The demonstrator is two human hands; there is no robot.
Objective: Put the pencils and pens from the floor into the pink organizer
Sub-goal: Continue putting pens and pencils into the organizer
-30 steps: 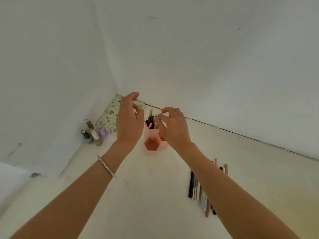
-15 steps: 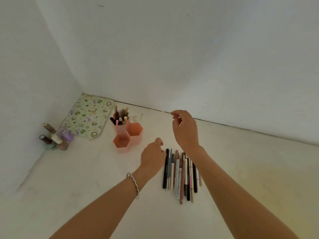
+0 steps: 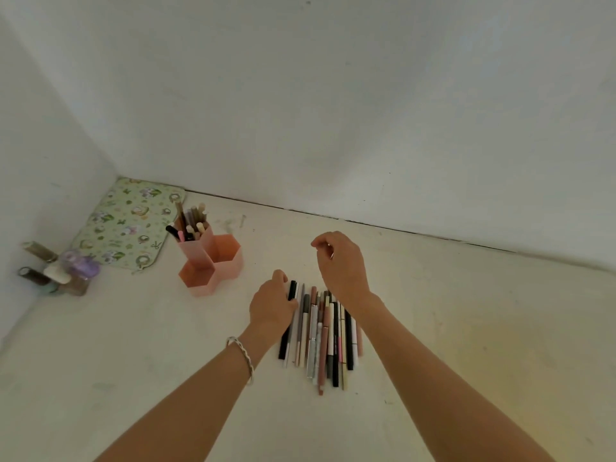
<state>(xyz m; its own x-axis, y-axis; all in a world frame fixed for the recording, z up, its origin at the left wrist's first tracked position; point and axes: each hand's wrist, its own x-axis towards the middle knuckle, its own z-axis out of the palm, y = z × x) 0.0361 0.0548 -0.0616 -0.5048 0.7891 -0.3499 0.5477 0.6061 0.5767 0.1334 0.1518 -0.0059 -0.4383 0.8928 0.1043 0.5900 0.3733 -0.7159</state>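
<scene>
A row of several pens and pencils (image 3: 325, 335) lies side by side on the pale floor. My left hand (image 3: 271, 303) rests at the row's left edge, fingers curled onto a black pen (image 3: 290, 306); whether it grips the pen is unclear. My right hand (image 3: 341, 263) hovers above the far ends of the row, fingers loosely curled, with nothing visible in it. The pink organizer (image 3: 213, 261), made of hexagonal cups, stands to the left. Its tall back cup holds several pens upright; the two lower cups look empty.
A green patterned pouch (image 3: 128, 225) lies flat in the corner behind the organizer. Several small bottles (image 3: 56, 270) cluster against the left wall. White walls close the far side and the left. A silver bracelet (image 3: 241, 356) circles my left wrist.
Both hands left the organizer and came right and down to the row of pens. My left hand has since settled onto the black pen at the row's left edge.
</scene>
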